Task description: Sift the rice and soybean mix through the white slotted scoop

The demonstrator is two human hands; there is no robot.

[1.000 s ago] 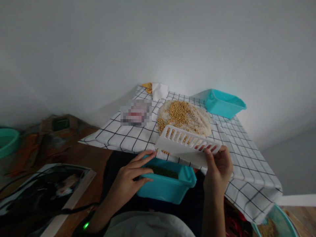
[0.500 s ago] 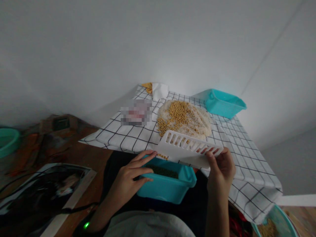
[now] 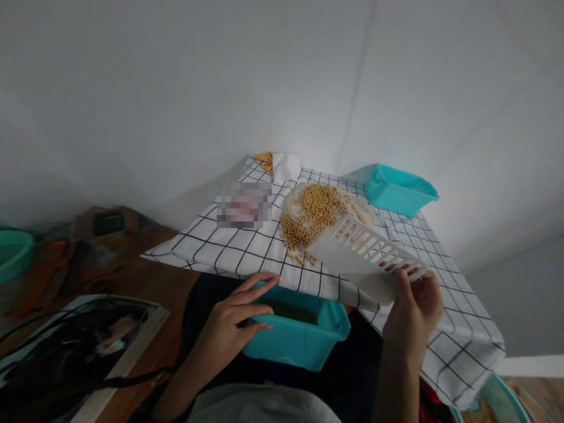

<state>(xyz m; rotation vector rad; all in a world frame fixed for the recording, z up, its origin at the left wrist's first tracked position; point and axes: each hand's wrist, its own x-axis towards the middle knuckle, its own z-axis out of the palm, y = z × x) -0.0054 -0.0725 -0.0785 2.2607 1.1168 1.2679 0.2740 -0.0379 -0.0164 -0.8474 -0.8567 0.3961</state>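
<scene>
A white plastic board with a row of slots (image 3: 352, 252) is pinched along its right end by my right hand (image 3: 416, 299). Its left end is at the near edge of a heap of yellow beans (image 3: 319, 205) mixed with pale grains (image 3: 356, 205) on the table. Below the table edge, a turquoise bin (image 3: 295, 341) contains dark green contents (image 3: 293, 311). My left hand (image 3: 233, 317) is at the bin's left end, fingers spread and stretched over its rim. Several loose beans (image 3: 304, 257) lie just left of the board.
A checked cloth (image 3: 229, 249) covers the table. Another turquoise bin (image 3: 400, 191) stands at its back right, a white cloth or paper (image 3: 286, 168) at the back. A blurred-out item (image 3: 244, 205) lies left of the heap. Tubs stand on the floor at both sides.
My right hand has moved the board right and up from the table's near edge toward the heap, tilting it more. The beans at the edge above the bin no longer show. My left hand stays put.
</scene>
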